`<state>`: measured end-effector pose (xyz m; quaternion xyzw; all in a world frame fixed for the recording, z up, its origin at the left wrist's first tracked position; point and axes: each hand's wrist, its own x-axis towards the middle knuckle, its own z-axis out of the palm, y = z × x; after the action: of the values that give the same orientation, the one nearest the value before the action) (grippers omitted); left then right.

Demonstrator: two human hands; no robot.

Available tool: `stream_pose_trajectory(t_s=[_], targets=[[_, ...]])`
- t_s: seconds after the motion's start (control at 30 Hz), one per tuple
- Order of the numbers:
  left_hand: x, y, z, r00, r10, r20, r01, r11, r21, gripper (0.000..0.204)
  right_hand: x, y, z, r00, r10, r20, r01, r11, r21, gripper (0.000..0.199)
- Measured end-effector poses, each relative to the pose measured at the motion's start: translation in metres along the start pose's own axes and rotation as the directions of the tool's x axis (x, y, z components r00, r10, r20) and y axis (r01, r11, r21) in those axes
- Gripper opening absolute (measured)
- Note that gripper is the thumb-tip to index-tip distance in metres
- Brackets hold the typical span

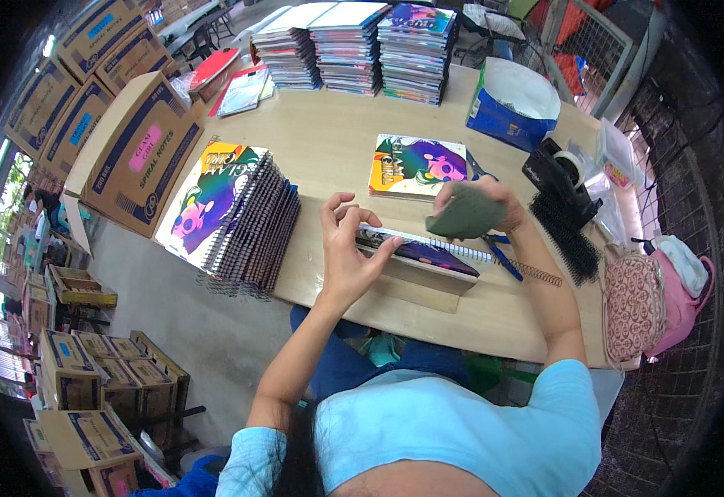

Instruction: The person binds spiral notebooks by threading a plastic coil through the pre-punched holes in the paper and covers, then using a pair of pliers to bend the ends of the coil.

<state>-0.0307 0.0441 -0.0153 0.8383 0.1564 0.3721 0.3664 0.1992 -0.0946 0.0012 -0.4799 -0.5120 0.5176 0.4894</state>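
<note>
Left hand: thumb and fingers closed on the left end of a notebook, which stands on edge on the table, spine upward, purple cover toward the person. Right hand: raised above the notebook's right part, closed around a flat, dark green pad. Wire coil, pale: along the notebook's spine, between the hands. Coil length, brownish: beneath the right forearm; whether it joins the spine coil cannot be told. Blue-handled tool: just below the right hand, type unclear, partly hidden. Second notebook, multicoloured cover: lying flat, just beyond both hands. Stack of spiral-bound notebooks: left of the left hand, coils facing it. Heap of black coils: right of the right hand, a black tape dispenser just beyond. Blue carton, white-lined: farther beyond the right hand. Three tall stacks of notebooks: well beyond both hands. Open cardboard box: far left of the left hand. Patterned pink pouch: well right of the right hand, a pink bag beside it.
</note>
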Motion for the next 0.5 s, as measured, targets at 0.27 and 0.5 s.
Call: stream_pose_trajectory(t_s=[0.27, 0.5], targets=[[-0.003, -0.009, -0.001, 1.000, 0.025, 0.011, -0.025, 1.000, -0.004, 0.031, 0.011, 0.003, 0.001, 0.977, -0.214, -0.005, 0.214, 0.976, -0.035, 0.052], [-0.007, -0.023, 0.001, 1.000, -0.005, -0.001, 0.005, 0.993, -0.119, 0.028, 0.029, 0.012, 0.010, 0.998, -0.063, 0.006, 0.063, 0.997, 0.044, 0.043]])
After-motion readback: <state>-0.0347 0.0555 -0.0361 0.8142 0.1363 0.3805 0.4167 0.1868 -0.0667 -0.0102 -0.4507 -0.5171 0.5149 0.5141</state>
